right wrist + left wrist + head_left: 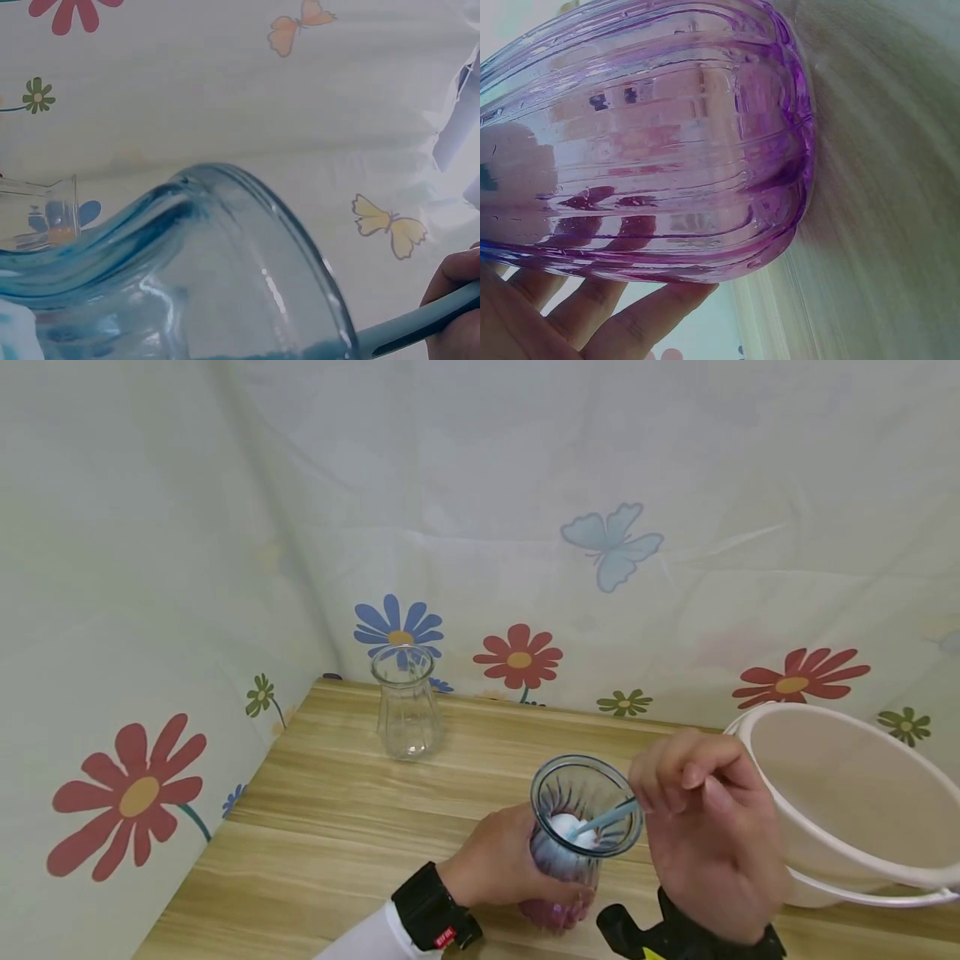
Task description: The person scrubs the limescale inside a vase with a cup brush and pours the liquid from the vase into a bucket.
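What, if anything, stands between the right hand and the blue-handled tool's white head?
The tinted vase: its rim and wall lie between the white head inside and the right hand gripping the blue handle outside.

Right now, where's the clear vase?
In the head view, the clear vase stands left of centre near the back edge of the table, before the printed blue flower, beyond the left hand gripping the tinted vase.

Head view: softly lit. Left wrist view: tabletop (pixel 885 187) blurred. Right wrist view: right edge bleached by glare.
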The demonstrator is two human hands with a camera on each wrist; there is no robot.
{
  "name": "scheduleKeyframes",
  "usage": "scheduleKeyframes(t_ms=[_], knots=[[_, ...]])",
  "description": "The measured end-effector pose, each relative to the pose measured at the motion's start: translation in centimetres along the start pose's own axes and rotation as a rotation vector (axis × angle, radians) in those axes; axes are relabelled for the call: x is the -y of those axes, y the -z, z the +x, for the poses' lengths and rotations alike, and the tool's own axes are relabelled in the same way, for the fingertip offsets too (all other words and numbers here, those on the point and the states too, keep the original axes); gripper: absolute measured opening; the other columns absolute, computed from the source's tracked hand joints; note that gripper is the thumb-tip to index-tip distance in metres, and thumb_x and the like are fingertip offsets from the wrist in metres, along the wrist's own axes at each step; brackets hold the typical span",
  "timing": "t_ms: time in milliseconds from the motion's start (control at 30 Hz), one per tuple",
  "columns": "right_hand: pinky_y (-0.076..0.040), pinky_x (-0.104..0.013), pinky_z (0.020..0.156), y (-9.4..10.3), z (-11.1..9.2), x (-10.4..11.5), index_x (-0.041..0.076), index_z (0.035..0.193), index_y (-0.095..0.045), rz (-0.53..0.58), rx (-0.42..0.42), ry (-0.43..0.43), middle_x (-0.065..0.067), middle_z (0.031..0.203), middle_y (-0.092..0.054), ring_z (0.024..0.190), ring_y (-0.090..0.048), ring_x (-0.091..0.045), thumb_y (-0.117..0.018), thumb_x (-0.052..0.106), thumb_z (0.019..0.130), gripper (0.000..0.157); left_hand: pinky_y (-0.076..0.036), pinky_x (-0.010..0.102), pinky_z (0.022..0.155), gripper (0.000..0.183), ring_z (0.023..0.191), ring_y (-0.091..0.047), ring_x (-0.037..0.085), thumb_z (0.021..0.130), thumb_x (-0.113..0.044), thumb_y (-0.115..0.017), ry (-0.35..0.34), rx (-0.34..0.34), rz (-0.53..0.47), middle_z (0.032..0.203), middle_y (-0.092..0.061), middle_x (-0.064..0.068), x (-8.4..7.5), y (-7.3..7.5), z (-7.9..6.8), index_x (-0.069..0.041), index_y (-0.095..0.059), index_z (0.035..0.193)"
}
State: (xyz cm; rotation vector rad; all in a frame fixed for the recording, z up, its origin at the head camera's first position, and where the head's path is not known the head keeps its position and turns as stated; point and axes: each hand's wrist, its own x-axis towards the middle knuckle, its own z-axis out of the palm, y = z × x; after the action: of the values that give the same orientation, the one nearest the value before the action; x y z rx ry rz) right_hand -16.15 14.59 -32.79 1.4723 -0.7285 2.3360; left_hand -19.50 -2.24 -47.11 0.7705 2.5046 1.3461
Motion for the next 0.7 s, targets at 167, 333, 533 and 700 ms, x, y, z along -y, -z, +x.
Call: scheduleKeyframes(t_ms=[167, 333, 533, 700], knots=[[-0.025, -0.034, 0.065, -0.4, -0.1, 0.0, -0.02, 0.108, -0.048, -0.024, -0.04, 0.024, -0.014, 0.08, -0.033, 0.073, -0.033, -0.025, -0.023, -0.01, 0.101, 0.029, -0.054, 0.018, 0.08, 0.067, 0.092, -0.063, -0.004, 0.069, -0.06, -0.09, -0.017, -0.008, 0.015, 0.105, -0.067, -0.02, 0.1, -0.1, -0.1, -0.036, -0.055, 0.121], [-0.025, -0.033, 0.065, -0.3, -0.2, -0.1, -0.021, 0.107, -0.05, -0.081, -0.017, 0.01, -0.013, 0.081, -0.033, 0.073, -0.033, -0.023, -0.023, -0.009, 0.104, 0.03, -0.054, 0.018, 0.081, 0.069, 0.094, -0.062, -0.005, 0.07, -0.062, -0.089, -0.028, -0.004, 0.028, 0.107, -0.067, -0.021, 0.2, -0.1, 0.1, -0.037, -0.054, 0.123], [-0.023, -0.032, 0.065, 0.1, -1.1, -0.6, -0.016, 0.112, -0.053, -0.133, -0.041, -0.14, -0.011, 0.081, -0.031, 0.071, -0.031, -0.022, -0.017, -0.01, 0.105, 0.038, -0.054, 0.019, 0.079, 0.071, 0.092, -0.063, -0.004, 0.071, -0.062, -0.088, -0.021, 0.012, 0.013, 0.108, -0.066, -0.02, 0.3, -0.1, 0.1, -0.036, -0.052, 0.127], [-0.024, -0.032, 0.061, 0.3, -1.6, -0.9, -0.012, 0.119, -0.057, -0.225, -0.064, -0.26, -0.008, 0.077, -0.031, 0.066, -0.031, -0.02, -0.014, -0.013, 0.104, 0.046, -0.055, 0.02, 0.084, 0.076, 0.095, -0.063, -0.004, 0.073, -0.062, -0.087, -0.03, 0.026, -0.009, 0.113, -0.066, -0.02, 0.4, -0.1, 0.2, -0.038, -0.048, 0.134]])
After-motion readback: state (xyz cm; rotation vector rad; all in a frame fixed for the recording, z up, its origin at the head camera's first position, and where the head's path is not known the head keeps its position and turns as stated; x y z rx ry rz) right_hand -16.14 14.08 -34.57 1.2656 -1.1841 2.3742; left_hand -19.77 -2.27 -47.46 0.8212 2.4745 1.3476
